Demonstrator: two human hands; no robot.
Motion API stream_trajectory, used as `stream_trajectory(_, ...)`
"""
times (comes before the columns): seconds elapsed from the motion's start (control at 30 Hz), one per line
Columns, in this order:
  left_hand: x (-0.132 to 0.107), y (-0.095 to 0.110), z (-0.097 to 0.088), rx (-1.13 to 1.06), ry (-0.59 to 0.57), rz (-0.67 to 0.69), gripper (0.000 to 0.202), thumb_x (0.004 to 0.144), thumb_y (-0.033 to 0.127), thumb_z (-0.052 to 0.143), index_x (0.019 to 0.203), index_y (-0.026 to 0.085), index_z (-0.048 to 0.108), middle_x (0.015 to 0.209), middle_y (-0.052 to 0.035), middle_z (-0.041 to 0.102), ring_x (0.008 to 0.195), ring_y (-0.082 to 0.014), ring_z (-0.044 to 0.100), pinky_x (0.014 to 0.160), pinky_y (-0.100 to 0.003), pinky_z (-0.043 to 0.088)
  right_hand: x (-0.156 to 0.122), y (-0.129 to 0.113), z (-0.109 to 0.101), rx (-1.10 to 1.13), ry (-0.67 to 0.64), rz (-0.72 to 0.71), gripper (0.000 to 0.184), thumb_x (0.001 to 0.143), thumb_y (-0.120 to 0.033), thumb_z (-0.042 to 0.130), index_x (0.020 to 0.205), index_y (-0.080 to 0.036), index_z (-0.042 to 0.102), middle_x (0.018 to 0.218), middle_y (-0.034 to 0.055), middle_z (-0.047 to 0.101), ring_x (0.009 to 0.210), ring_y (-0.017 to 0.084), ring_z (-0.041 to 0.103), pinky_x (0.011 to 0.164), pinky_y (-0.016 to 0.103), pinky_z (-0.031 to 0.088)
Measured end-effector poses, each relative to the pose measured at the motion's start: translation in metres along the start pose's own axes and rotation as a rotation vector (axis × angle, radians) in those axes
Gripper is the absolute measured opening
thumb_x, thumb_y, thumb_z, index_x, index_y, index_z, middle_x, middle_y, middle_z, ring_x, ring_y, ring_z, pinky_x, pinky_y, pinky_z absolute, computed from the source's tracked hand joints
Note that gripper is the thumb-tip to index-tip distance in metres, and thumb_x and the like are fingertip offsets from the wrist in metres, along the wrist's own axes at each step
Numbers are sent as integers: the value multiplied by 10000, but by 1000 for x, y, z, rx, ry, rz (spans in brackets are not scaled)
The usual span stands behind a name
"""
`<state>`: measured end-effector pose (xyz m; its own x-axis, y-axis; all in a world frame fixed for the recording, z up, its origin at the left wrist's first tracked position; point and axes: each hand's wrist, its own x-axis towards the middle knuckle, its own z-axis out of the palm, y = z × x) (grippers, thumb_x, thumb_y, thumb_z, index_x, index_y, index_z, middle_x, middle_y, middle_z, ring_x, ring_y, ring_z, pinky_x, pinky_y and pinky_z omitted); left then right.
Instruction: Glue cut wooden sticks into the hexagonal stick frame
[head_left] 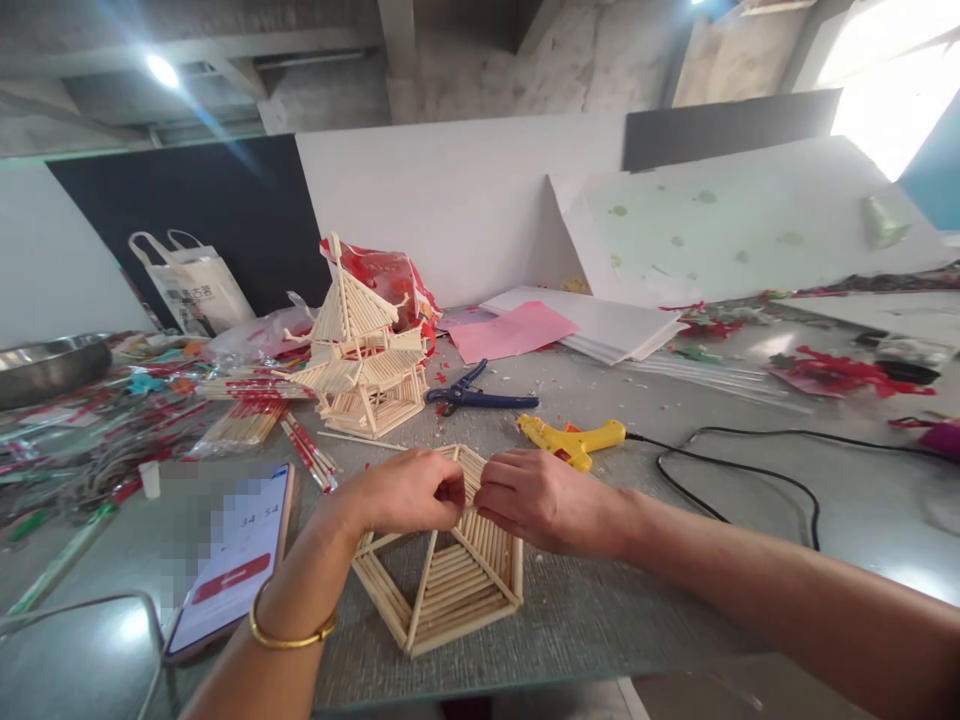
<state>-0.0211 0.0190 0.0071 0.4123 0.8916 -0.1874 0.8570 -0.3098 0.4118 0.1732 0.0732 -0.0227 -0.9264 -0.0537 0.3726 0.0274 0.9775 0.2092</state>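
Note:
A hexagonal frame of thin wooden sticks [459, 590] lies on the table in front of me. Some of its triangular sections are filled with rows of sticks, while a left section shows an open gap. Over its far part, my left hand [416, 490] has its fingers curled in. Close beside it, my right hand [544, 497] pinches with its fingertips above the frame. Whatever the fingers hold is hidden by the hands. Behind them stands a pagoda model [367, 350] built of the same sticks. A yellow hot glue gun [574, 440] rests beyond my right hand.
Blue-handled cutters [487, 398] lie behind the frame. A phone [232, 570] with a timer is at left, near wrapped stick bundles [251, 415]. The glue gun's black cable [739, 432] loops rightward. Pink paper [514, 332] and white boards [600, 318] lie at the back.

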Motion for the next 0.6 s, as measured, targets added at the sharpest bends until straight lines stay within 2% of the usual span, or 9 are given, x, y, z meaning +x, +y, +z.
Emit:
stream_trajectory(0.3,4,1,-1,-178,108,-8,139,668,221,487,739,157,588,684,9,588,645,-119,510,567,-221,368,-1,6,-2,-91,94,53,223,883,-138,402,704,-142,534,706,24,515,636,112,408,579,263,312)
stream_trajectory(0.43,7,-2,2,-234,153,-4,127,687,240,500,730,152,582,651,24,550,614,-104,472,546,-211,348,-3,9,-7,-90,102,91,229,890,-167,403,718,-144,553,706,27,523,643,115,428,597,260,333)
stream_trajectory(0.53,8,-7,0,-257,202,-19,135,700,266,522,733,151,586,632,29,534,593,-101,456,545,-214,346,-7,21,-22,-21,129,192,238,909,-278,406,847,-138,587,805,55,565,745,129,489,675,260,381)
stream_trajectory(0.6,7,-9,-2,-301,269,-29,134,699,280,543,727,154,581,621,32,524,587,-101,457,550,-218,352,-8,39,-34,-6,137,335,273,916,-305,385,923,-129,593,868,76,584,817,141,519,728,265,397)
